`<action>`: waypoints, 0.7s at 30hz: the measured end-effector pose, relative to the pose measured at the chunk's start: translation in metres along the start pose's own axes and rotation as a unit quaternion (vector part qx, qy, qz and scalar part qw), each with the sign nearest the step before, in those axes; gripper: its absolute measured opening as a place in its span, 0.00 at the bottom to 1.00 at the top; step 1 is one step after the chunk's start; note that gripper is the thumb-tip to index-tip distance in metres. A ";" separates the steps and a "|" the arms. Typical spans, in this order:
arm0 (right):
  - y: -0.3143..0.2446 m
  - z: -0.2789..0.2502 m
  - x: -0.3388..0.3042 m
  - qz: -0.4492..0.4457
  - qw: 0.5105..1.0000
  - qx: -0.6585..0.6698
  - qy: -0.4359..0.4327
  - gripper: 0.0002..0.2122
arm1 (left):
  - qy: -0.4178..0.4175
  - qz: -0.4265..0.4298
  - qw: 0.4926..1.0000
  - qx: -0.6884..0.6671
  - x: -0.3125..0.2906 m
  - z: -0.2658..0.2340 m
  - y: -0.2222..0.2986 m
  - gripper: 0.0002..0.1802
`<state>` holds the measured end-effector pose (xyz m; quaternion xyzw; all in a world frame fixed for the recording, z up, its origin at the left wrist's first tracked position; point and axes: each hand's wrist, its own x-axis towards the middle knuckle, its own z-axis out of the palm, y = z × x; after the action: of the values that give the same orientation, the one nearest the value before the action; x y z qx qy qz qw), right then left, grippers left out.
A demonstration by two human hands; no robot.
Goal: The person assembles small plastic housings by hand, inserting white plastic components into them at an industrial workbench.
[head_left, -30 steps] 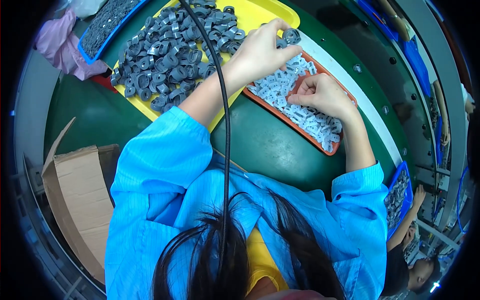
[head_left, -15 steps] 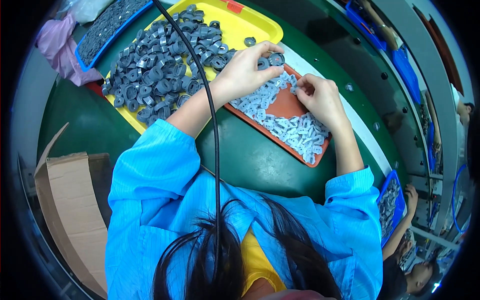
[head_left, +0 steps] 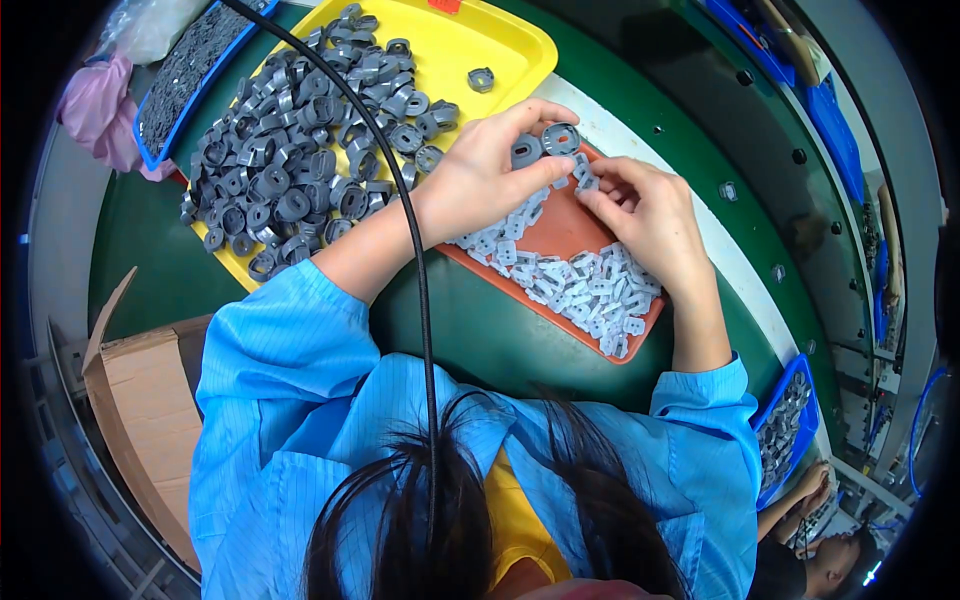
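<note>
My left hand (head_left: 490,172) is closed around grey round plastic caps; one cap with a slotted middle (head_left: 561,139) shows between its finger and thumb, a second cap (head_left: 525,151) beside it. Close by, my right hand (head_left: 648,212) pinches a small translucent plastic piece (head_left: 585,174), near the left thumb tip. Whether this piece touches the cap, I cannot tell. Under both hands lies an orange-brown tray (head_left: 565,228) with many loose translucent pieces (head_left: 590,285) along its near and left parts. A yellow tray (head_left: 500,45) to the left bears a heap of grey caps (head_left: 290,165).
A black cable (head_left: 408,200) crosses the view in front of my left forearm. One loose cap (head_left: 481,79) lies on the yellow tray. Blue trays stand at far left (head_left: 168,125) and right (head_left: 785,435). A cardboard box (head_left: 150,400) sits at lower left; another person's hand (head_left: 815,480) shows at lower right.
My right hand has come up from the orange-brown tray to my left hand, with a translucent piece now visible in its fingers. The whole view has shifted slightly. My left hand still holds the caps.
</note>
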<state>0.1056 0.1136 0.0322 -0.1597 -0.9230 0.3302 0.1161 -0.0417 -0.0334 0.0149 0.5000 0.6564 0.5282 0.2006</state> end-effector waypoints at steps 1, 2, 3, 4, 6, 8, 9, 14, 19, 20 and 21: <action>0.001 0.004 -0.001 -0.006 1.000 -0.029 -0.009 0.12 | 0.006 0.010 1.000 0.004 0.000 0.001 -0.001 0.21; 0.000 0.006 -0.001 -0.008 0.999 -0.031 -0.010 0.12 | 0.009 0.010 1.000 0.004 0.000 -0.001 0.000 0.21; 0.000 0.007 -0.001 0.023 1.000 -0.008 -0.007 0.12 | 0.002 0.000 1.000 0.011 0.001 -0.003 0.002 0.21; -0.001 0.007 -0.001 0.053 0.998 0.014 -0.004 0.11 | -0.006 -0.009 1.000 0.018 0.000 -0.004 0.003 0.21; -0.007 0.000 -0.008 0.083 0.996 0.038 -0.021 0.10 | 0.011 0.017 0.999 0.027 -0.003 -0.002 0.002 0.21; -0.008 -0.006 -0.015 0.131 0.954 0.265 -0.054 0.08 | 0.011 -0.001 0.998 0.054 -0.004 -0.003 0.008 0.21; -0.010 -0.009 -0.015 0.120 0.945 0.298 -0.060 0.08 | 0.013 0.003 0.998 0.055 -0.005 -0.004 0.008 0.21; -0.029 -0.007 0.007 0.074 0.944 0.320 -0.005 0.07 | 0.077 0.073 0.990 0.088 -0.008 -0.001 0.004 0.22; -0.029 0.015 0.018 0.006 0.945 0.313 0.096 0.07 | 0.094 0.057 0.990 0.093 -0.009 0.000 0.010 0.21; -0.027 0.017 0.019 0.002 0.956 0.269 0.114 0.07 | 0.103 0.082 0.986 0.102 -0.009 0.001 0.008 0.21; -0.026 0.017 0.018 0.005 0.954 0.279 0.114 0.06 | 0.110 0.112 0.981 0.110 -0.006 0.002 0.009 0.18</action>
<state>0.0780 0.0915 0.0378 -0.1618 -0.7741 0.5547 0.2587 -0.0331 -0.0384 0.0206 0.5285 0.6683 0.5234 0.0103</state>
